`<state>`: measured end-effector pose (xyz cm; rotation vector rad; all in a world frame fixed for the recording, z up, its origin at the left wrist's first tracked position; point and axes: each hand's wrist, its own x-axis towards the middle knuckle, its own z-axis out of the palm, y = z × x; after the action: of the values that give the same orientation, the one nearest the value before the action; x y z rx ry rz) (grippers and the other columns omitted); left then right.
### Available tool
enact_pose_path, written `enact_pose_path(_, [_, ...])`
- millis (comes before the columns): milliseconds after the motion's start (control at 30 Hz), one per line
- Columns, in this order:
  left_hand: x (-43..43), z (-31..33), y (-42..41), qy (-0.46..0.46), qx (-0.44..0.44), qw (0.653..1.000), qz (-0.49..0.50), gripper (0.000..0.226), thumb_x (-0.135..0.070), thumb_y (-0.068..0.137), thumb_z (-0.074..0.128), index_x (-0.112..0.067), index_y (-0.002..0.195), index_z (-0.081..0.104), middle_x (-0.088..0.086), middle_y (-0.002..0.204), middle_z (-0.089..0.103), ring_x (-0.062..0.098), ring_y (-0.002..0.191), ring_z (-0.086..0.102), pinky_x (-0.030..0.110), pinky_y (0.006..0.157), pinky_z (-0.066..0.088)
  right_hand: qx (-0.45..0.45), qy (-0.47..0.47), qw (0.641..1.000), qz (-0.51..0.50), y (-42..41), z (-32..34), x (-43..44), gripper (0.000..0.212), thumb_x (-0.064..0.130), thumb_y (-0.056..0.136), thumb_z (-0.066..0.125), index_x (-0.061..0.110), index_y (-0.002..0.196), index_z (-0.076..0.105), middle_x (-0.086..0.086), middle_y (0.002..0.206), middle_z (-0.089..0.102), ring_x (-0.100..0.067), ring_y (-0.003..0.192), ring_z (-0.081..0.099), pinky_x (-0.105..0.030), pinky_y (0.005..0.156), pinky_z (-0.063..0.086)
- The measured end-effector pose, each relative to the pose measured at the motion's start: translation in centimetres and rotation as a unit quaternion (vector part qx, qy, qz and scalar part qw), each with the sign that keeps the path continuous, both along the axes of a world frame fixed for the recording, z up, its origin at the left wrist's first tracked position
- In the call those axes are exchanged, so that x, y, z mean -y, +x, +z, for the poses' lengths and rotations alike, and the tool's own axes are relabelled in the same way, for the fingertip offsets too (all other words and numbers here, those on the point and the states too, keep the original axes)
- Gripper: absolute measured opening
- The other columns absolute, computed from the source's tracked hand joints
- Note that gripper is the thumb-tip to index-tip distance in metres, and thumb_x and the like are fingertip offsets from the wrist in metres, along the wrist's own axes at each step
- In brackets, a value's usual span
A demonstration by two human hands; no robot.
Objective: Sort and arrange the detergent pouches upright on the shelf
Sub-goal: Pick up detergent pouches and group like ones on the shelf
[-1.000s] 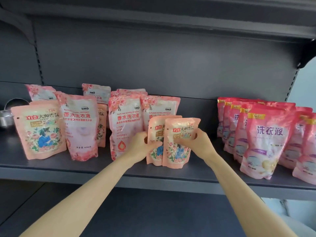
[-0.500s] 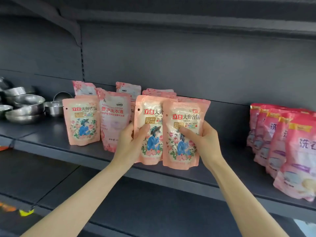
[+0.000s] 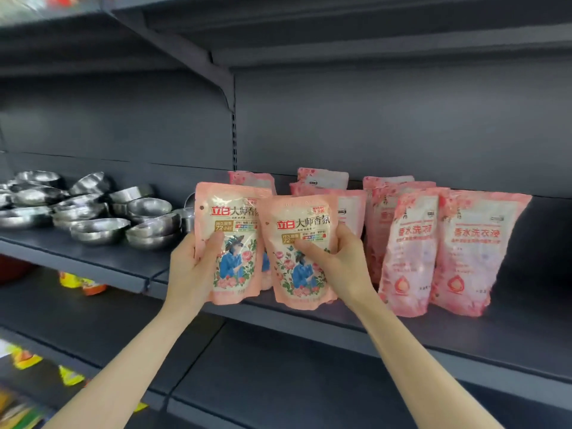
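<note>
My left hand (image 3: 193, 267) grips a peach floral detergent pouch (image 3: 230, 212) by its left edge, held upright in front of the dark shelf (image 3: 464, 335). Beside it, my right hand (image 3: 340, 261) grips a second matching pouch (image 3: 301, 274) by its right side, its left edge overlapping the first. Both pouches hang above the shelf's front edge. Behind and to the right, several pink rose-print pouches (image 3: 470, 252) stand upright on the shelf; others are partly hidden behind the held pair.
Several steel bowls (image 3: 99, 230) are stacked on the left part of the same shelf. A shelf bracket (image 3: 229, 85) runs down the back panel above. Yellow and orange packets (image 3: 80, 283) lie on lower shelves at left.
Both hands have carried the two pouches leftward along the shelf, toward the steel bowls. The view has swung left; the pink pouches at far right have left the frame.
</note>
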<state>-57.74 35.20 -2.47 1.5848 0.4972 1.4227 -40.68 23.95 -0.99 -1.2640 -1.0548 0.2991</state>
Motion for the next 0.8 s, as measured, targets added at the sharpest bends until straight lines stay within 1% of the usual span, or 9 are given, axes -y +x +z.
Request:
enact_pose_path(133, [-6.8, -1.0, -2.8, 0.006, -0.028, 1.000, -0.009, 0.013, -0.021, 0.095, 0.051, -0.027, 0.102, 0.059, -0.015, 0.098, 0.068, 0.001, 0.087, 0.068, 0.017, 0.062, 0.056, -0.034, -0.001, 0.999, -0.037, -2.6, -1.8, -5.3, 0.023, 0.014, 0.081, 0.073, 0.017, 0.097, 0.057, 0.013, 0.090, 0.072, -0.003, 0.078, 0.071, -0.018, 0.058, 0.055])
enact_pose_path(233, [-10.9, -1.4, -3.0, -0.006, -0.038, 0.999, -0.034, 0.013, -0.019, 0.095, 0.050, -0.027, 0.104, 0.058, -0.016, 0.099, 0.067, -0.002, 0.087, 0.067, 0.015, 0.060, 0.054, -0.057, 0.007, 0.996, -0.072, -3.5, -2.7, -8.0, 0.024, 0.013, 0.081, 0.072, 0.016, 0.100, 0.057, 0.012, 0.092, 0.072, -0.005, 0.080, 0.071, -0.019, 0.059, 0.056])
enact_pose_path(333, [-13.6, -2.2, -2.0, -0.035, -0.047, 0.996, -0.065, 0.016, -0.020, 0.097, 0.049, -0.024, 0.110, 0.057, -0.015, 0.102, 0.067, -0.001, 0.090, 0.067, 0.015, 0.062, 0.054, -0.047, 0.003, 0.992, -0.119, -3.9, -3.3, -9.9, 0.027, 0.015, 0.081, 0.073, 0.012, 0.102, 0.056, 0.010, 0.095, 0.072, -0.006, 0.081, 0.071, -0.022, 0.061, 0.057])
enact_pose_path(400, [-14.7, -2.8, -1.1, -0.045, -0.052, 0.994, -0.083, 0.019, -0.019, 0.097, 0.048, -0.023, 0.114, 0.056, -0.015, 0.103, 0.066, -0.003, 0.089, 0.067, 0.015, 0.063, 0.054, -0.048, 0.003, 0.990, -0.135, -4.2, -3.9, -11.0, 0.031, 0.017, 0.081, 0.073, 0.009, 0.105, 0.055, 0.007, 0.098, 0.072, -0.007, 0.083, 0.072, -0.026, 0.064, 0.059])
enact_pose_path(433, [-15.1, -3.2, -0.7, -0.048, -0.052, 0.993, -0.090, 0.020, -0.019, 0.097, 0.048, -0.023, 0.115, 0.055, -0.015, 0.103, 0.066, -0.005, 0.088, 0.066, 0.014, 0.064, 0.054, -0.052, 0.007, 0.989, -0.140, -4.3, -4.2, -11.4, 0.030, 0.018, 0.081, 0.073, 0.012, 0.105, 0.055, 0.006, 0.099, 0.072, -0.008, 0.084, 0.072, -0.026, 0.065, 0.059])
enact_pose_path(500, [-15.7, -3.8, -0.1, -0.054, -0.052, 0.992, -0.106, 0.021, -0.020, 0.097, 0.048, -0.024, 0.116, 0.054, -0.016, 0.104, 0.065, -0.006, 0.089, 0.066, 0.014, 0.065, 0.054, -0.055, 0.019, 0.987, -0.152, -4.5, -4.7, -12.1, 0.027, 0.017, 0.082, 0.072, 0.018, 0.103, 0.055, 0.007, 0.100, 0.071, -0.007, 0.086, 0.071, -0.023, 0.064, 0.058])
enact_pose_path(567, [-16.2, -4.1, 0.2, -0.060, -0.047, 0.990, -0.122, 0.021, -0.020, 0.097, 0.048, -0.025, 0.117, 0.054, -0.015, 0.106, 0.065, -0.004, 0.092, 0.066, 0.015, 0.068, 0.055, -0.057, 0.027, 0.984, -0.165, -4.5, -5.0, -12.8, 0.027, 0.015, 0.082, 0.071, 0.019, 0.102, 0.054, 0.006, 0.102, 0.070, -0.007, 0.088, 0.070, -0.021, 0.064, 0.057])
enact_pose_path(667, [-17.0, -4.3, 0.5, -0.064, -0.043, 0.987, -0.140, 0.022, -0.020, 0.097, 0.047, -0.026, 0.117, 0.054, -0.015, 0.108, 0.065, -0.001, 0.096, 0.065, 0.016, 0.071, 0.055, -0.058, 0.027, 0.982, -0.180, -4.2, -5.4, -13.7, 0.028, 0.016, 0.082, 0.072, 0.020, 0.102, 0.053, 0.004, 0.106, 0.070, -0.010, 0.094, 0.070, -0.029, 0.071, 0.060])
enact_pose_path(800, [-17.8, -4.5, 1.0, -0.061, -0.047, 0.984, -0.158, 0.026, -0.019, 0.097, 0.047, -0.022, 0.123, 0.052, -0.013, 0.110, 0.065, 0.000, 0.098, 0.065, 0.016, 0.071, 0.054, -0.053, 0.017, 0.978, -0.200, -4.1, -5.5, -14.9, 0.032, 0.016, 0.082, 0.071, 0.015, 0.107, 0.052, 0.005, 0.107, 0.069, -0.008, 0.096, 0.068, -0.028, 0.074, 0.059])
